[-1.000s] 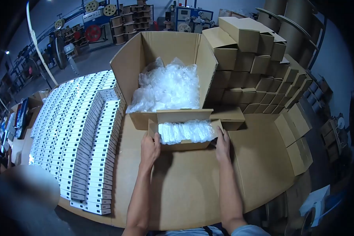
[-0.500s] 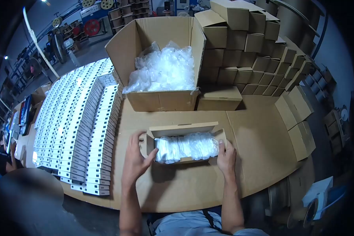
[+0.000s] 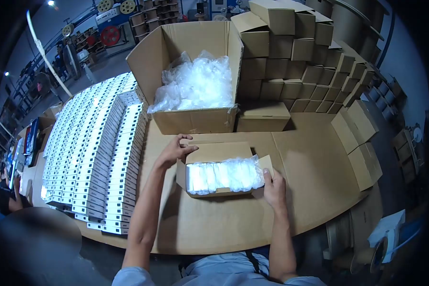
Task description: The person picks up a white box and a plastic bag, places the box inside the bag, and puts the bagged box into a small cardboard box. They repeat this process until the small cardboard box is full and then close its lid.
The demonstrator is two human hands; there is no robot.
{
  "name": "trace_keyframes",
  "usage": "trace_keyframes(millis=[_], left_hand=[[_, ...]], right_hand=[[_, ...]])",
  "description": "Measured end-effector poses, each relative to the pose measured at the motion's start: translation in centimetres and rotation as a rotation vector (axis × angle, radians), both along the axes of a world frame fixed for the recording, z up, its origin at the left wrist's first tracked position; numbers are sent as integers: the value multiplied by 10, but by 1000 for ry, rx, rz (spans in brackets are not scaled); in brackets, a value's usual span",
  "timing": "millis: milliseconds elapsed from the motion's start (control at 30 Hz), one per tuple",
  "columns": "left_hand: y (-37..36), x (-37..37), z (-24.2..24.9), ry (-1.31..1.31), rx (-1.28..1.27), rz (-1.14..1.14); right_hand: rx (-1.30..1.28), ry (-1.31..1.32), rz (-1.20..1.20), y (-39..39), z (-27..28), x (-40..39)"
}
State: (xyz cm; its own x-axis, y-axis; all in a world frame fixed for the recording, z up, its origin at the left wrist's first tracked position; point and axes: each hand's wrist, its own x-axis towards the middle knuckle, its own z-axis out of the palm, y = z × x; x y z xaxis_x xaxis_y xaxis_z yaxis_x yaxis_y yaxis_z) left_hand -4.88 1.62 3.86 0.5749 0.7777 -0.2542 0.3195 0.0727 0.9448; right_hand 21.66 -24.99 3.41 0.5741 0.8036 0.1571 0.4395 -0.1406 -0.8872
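Observation:
A small open cardboard box [image 3: 219, 192] lies in front of me, with its lid flap [image 3: 224, 151] folded away to the far side. Inside sit white packs under bubble wrap [image 3: 224, 175]. My right hand [image 3: 274, 188] grips the right end of the box, thumb on the end flap and fingers behind it. My left hand [image 3: 176, 150] is off the box's left end, beside the lid's far left corner, its thumb and fingers apart and nothing between them.
Beyond stands a large carton [image 3: 195, 122] full of bubble wrap [image 3: 198, 81]. To the left are stacked white boxes [image 3: 93, 157]. A closed carton [image 3: 263, 117] and piled brown boxes [image 3: 291, 66] stand at the back right; more brown boxes [image 3: 364, 167] line the right edge.
My left hand has left the box's left end and moved up and away toward the lid's corner. The lid leans further back, showing more of its inner face. My right hand keeps its grip.

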Motion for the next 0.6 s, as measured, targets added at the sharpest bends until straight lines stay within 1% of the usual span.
trace_keyframes(millis=[33,67,133,167,200,233,267,300,367,400,467,500,533,600], left_hand=[[-4,-4,-9,-93,-57,-7],[-12,-13,-19,-308,-170,75],[-47,-17,-6,-744,-390,241],[-48,-33,-33,-797,-338,149],[-62,-42,-39,-756,-124,59],[-78,-49,-38,-709,87,-36],[-91,-53,-37,-659,297,-133],[-104,-52,-30,-557,333,-130],[-129,-42,-17,-353,406,-123],[-132,-39,-23,-279,433,-92],[-131,-31,-35,-134,495,-30],[-132,-24,-25,-122,538,-17],[-133,-21,-16,-53,541,-12],[-134,-17,-2,89,548,-1]], right_hand=[[-14,23,2,0,-1,0],[60,125,103,-1,-5,1],[210,329,295,-6,-18,8],[224,399,384,-8,-29,13],[232,471,471,-9,-40,18],[191,228,468,-9,-42,20],[97,159,476,-6,-46,24],[4,86,489,-4,-50,27],[-207,332,526,10,-16,21],[-314,454,546,13,-4,17],[-121,69,523,22,-27,23],[-90,5,520,25,-18,18],[-60,-58,516,27,-8,14],[-123,-130,524,32,8,11]])
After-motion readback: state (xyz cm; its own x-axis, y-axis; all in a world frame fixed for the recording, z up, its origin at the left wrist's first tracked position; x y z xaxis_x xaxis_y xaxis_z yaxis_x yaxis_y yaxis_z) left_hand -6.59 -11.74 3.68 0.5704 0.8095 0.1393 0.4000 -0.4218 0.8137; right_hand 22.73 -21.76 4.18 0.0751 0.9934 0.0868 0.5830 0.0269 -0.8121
